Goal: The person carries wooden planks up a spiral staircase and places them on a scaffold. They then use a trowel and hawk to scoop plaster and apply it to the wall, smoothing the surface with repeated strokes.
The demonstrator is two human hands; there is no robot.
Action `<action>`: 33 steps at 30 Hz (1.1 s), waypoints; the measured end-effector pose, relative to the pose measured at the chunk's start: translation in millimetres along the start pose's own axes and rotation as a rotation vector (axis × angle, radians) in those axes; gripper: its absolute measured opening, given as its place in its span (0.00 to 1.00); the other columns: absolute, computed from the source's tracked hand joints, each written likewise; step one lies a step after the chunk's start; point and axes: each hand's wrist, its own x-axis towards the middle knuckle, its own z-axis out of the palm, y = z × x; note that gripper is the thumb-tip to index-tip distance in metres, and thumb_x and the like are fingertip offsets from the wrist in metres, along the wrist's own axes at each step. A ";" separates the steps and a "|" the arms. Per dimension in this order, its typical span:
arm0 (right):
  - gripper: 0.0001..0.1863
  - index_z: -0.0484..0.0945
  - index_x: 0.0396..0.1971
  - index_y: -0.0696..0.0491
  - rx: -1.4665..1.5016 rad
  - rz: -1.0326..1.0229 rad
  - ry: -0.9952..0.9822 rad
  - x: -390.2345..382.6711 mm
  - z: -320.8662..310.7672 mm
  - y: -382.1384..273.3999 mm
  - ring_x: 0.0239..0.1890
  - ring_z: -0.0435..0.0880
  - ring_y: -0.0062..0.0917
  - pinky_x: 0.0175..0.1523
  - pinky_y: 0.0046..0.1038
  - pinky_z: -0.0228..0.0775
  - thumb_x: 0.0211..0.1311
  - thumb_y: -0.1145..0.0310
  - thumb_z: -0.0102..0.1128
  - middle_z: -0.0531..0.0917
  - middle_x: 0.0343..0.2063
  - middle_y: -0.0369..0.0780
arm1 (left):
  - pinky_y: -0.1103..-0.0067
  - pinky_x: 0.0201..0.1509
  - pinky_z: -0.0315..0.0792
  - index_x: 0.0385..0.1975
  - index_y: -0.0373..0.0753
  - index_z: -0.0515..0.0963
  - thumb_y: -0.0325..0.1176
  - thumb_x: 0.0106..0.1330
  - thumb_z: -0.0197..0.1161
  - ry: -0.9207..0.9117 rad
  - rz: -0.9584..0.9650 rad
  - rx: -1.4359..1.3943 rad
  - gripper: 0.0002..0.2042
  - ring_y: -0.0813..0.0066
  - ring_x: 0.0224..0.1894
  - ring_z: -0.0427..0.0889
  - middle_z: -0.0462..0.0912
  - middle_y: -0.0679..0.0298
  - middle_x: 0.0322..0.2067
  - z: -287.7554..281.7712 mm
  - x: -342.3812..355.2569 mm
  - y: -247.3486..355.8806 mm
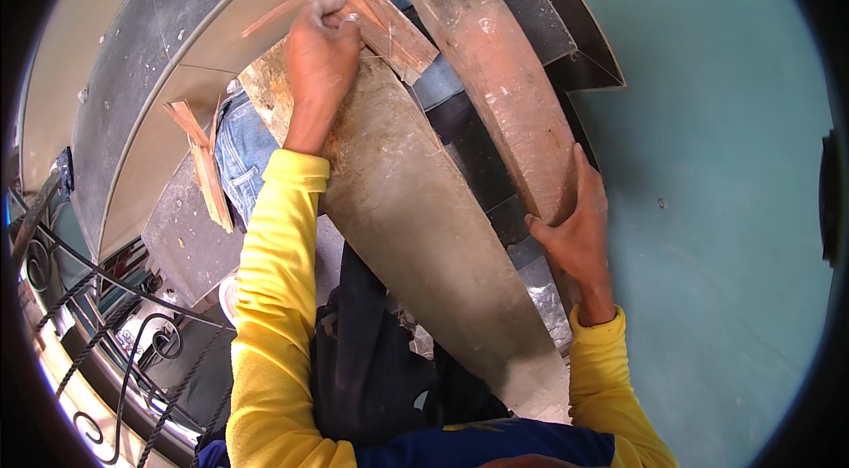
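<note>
Head view: the left hand (323, 48) is at the upper centre of the frame, over the upper end of a wide, flat, grey-brown wooden board (416, 211). Its grip is curled, thumb and fingertips close together beside the near end of a short, splintered, orange-brown piece of wood (398, 39); whether it is clamped on that piece or on a thin splinter, I cannot tell. A blurred orange-brown strip (283, 12) shows just left of the knuckles.

At the right of centre, the right hand (575, 234) has its grip clamped around the lower part of a thick, reddish-brown wooden plank (500, 79), thumb on the left edge and fingers along the right. The plank slants from the upper centre down toward that hand; the board runs diagonally from the upper left of centre to the lower right of centre.

Faded blue denim cloth (240, 145) shows left of the board and again at the top, by the plank's upper end. Splintered light-brown wood strips (208, 176) lie at the denim's left edge. Black scrolled metal railing (133, 291) fills the lower left, and a smooth teal surface (725, 158) the right.
</note>
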 end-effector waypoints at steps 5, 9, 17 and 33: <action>0.61 0.55 0.79 0.52 0.034 0.001 -0.001 4.7 -15.6 4.4 0.68 0.69 0.53 0.74 0.48 0.58 0.43 0.69 0.81 0.70 0.66 0.56 | 0.63 0.49 0.80 0.48 0.38 0.86 0.33 0.65 0.70 -0.161 0.123 0.290 0.13 0.62 0.43 0.87 0.87 0.57 0.38 16.3 -2.3 20.4; 0.61 0.55 0.79 0.52 0.024 -0.014 -0.029 4.3 -13.0 2.5 0.68 0.69 0.54 0.74 0.47 0.59 0.42 0.68 0.81 0.69 0.66 0.57 | 0.56 0.64 0.68 0.50 0.45 0.87 0.38 0.64 0.68 -0.241 0.273 0.651 0.16 0.53 0.58 0.81 0.90 0.57 0.44 9.8 14.7 24.6; 0.62 0.55 0.80 0.52 -0.005 0.019 -0.068 2.5 9.4 -0.7 0.67 0.70 0.54 0.73 0.48 0.59 0.42 0.67 0.80 0.69 0.66 0.58 | 0.56 0.65 0.64 0.53 0.45 0.85 0.40 0.63 0.69 -0.184 0.461 0.843 0.19 0.53 0.63 0.75 0.84 0.57 0.55 25.5 5.0 16.3; 0.60 0.55 0.79 0.53 -0.048 0.016 -0.073 2.9 20.6 3.5 0.68 0.69 0.56 0.73 0.50 0.58 0.43 0.66 0.80 0.69 0.66 0.59 | 0.55 0.72 0.56 0.55 0.45 0.86 0.39 0.64 0.66 -0.341 0.448 0.796 0.19 0.58 0.70 0.67 0.75 0.58 0.63 10.3 0.1 12.7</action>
